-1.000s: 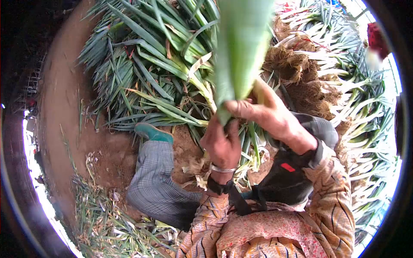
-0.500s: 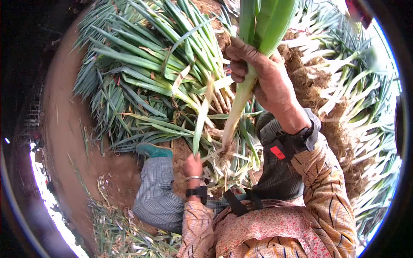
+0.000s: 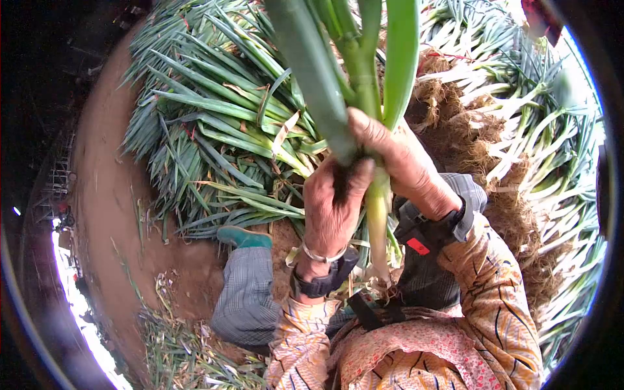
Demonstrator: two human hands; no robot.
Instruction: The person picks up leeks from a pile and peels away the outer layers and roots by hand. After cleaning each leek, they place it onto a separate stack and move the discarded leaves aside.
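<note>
A large green onion (image 3: 377,224) is held up in front of me, its green leaves toward the top and its pale root end pointing down toward my lap. My right hand (image 3: 413,166) wraps around its stalk, thumb across the front. Just left of and below that thumb, my left hand (image 3: 330,211) is closed on a broad, dark green leaf (image 3: 312,84) of the same onion, near where it joins the stalk. The fingertips of the left hand are partly hidden. The roots hang blurred above my lap.
A heap of green onions (image 3: 214,123) lies ahead on the left. On the right, several bundles with pale stalks and brown roots (image 3: 478,127) lie in a long row. Leaf scraps (image 3: 195,351) cover the soil at lower left, near my bent leg (image 3: 247,292).
My left hand has risen from low beside my knee, where it held a long leaf strip, to the onion's leaf beside my right hand. The onion has tilted more upright and shifted slightly lower.
</note>
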